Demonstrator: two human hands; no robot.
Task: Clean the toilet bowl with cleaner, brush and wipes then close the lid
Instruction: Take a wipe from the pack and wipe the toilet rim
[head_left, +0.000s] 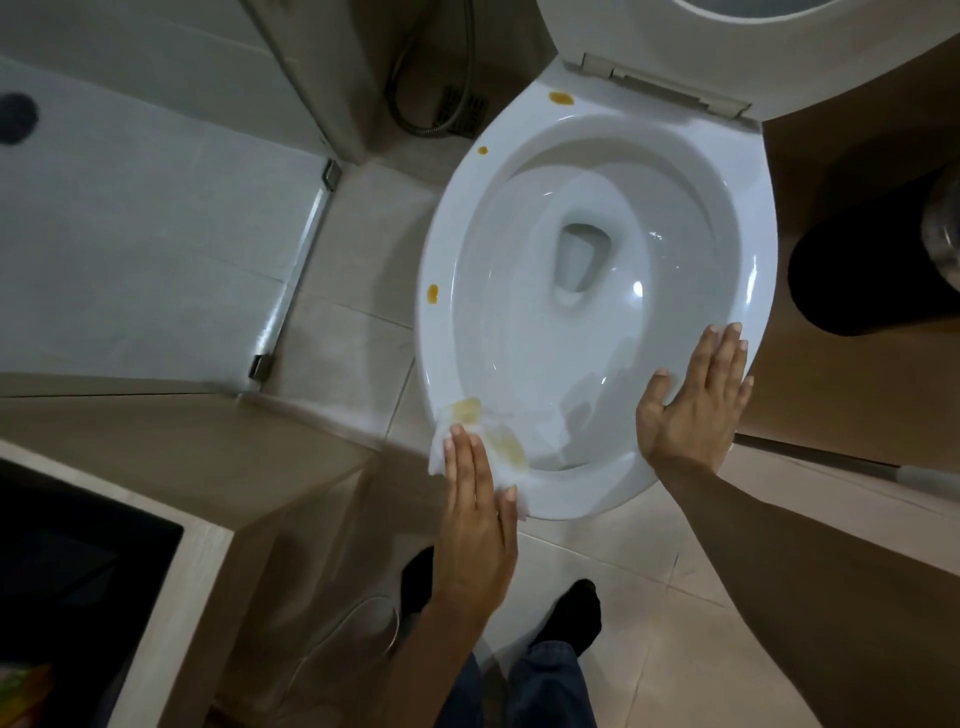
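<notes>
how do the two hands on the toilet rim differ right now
The left hand presses a white wipe onto the near-left part of the rim; the right hand lies bare on the near-right part. The left hand sits beside a yellow smear; none shows by the right hand. Both lie flat, fingers straight.

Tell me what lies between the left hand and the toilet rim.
A white wipe, stained yellow, pressed flat under the left hand on the rim; head view.

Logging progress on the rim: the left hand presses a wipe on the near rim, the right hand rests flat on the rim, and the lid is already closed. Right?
Not quite. The head view shows the lid still raised. The rest holds: the left hand presses the wipe on the near rim, and the right hand rests flat.
</notes>
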